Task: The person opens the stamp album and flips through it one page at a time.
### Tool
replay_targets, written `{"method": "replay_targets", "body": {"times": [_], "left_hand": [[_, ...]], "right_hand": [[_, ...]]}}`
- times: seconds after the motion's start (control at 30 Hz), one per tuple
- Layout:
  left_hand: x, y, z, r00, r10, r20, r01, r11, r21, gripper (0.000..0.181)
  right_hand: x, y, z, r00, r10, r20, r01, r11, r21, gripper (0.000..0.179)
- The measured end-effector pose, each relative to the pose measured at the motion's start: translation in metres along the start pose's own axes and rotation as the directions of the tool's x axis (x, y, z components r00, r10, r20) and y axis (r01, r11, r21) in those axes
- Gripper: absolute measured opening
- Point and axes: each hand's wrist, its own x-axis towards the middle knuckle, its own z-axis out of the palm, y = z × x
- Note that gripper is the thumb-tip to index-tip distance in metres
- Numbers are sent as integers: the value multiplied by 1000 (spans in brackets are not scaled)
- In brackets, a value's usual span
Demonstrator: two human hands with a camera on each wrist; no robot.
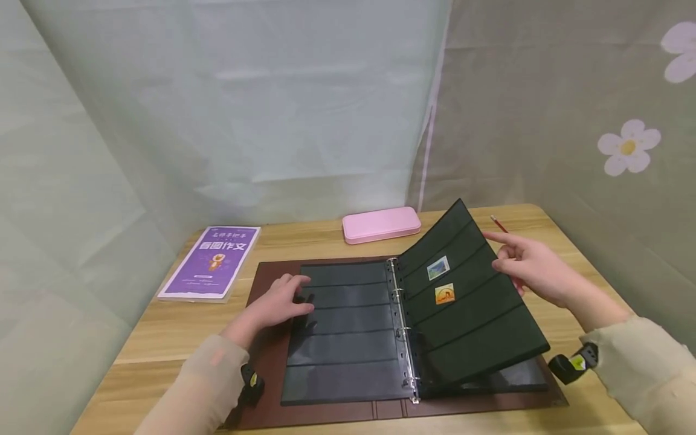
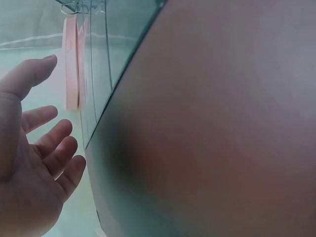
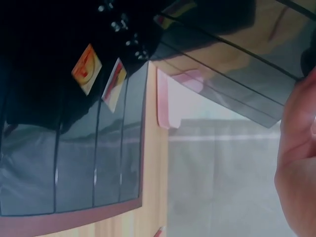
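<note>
A ring-bound stamp album (image 1: pixel 348 338) with black pocket pages lies spread on its brown cover (image 1: pixel 261 368). My right hand (image 1: pixel 535 269) holds one page (image 1: pixel 473 314) raised at its outer edge, thumb on the near side and index finger stretched along the edge. On that page sit a blue stamp (image 1: pixel 438 268) and an orange stamp (image 1: pixel 444 294). In the right wrist view, an orange stamp (image 3: pixel 87 70) and a red-and-yellow stamp (image 3: pixel 114 85) show on a page below. At the left page's outer edge is my left hand (image 1: pixel 278 299), fingers loosely bent, holding nothing.
Behind the album lies a pink case (image 1: pixel 380 225). A purple booklet (image 1: pixel 212 263) is at the table's left rear, and a red pencil (image 1: pixel 498 223) shows partly behind the raised page. Fabric curtains (image 1: pixel 326 121) stand close around the wooden table (image 1: pixel 147 356).
</note>
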Motion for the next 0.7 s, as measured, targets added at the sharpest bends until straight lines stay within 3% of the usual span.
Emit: {"method": "replay_targets", "body": {"times": [0.33, 0.7], "left_hand": [[1, 6, -5, 1000, 3, -8, -3, 1000, 4, 65], [6, 14, -9, 1000, 13, -19, -13, 1000, -27, 65]], "right_hand": [[7, -24, 5, 1000, 4, 5, -3, 998, -67, 61], [14, -51, 6, 999, -23, 35, 26, 997, -73, 61]]}}
